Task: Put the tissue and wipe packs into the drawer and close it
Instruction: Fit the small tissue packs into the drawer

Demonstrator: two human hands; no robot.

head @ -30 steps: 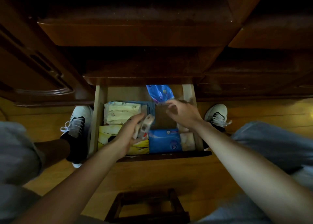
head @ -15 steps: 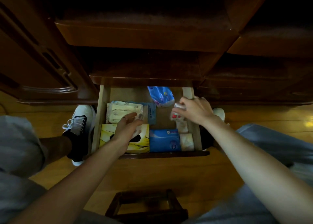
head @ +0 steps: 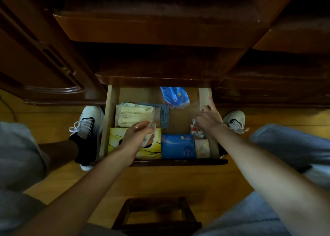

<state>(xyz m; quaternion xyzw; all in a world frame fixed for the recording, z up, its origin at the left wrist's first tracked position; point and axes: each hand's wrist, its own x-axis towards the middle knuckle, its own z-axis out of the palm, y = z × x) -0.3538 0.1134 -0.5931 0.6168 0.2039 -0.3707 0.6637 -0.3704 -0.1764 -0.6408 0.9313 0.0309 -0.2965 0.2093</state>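
packs lie in the open drawer; left hand pinches a small clear pack, right hand presses the red-white pack, grip unclear. closing now risks pinched fingers.

Left hand covers yellow tissue box centre.
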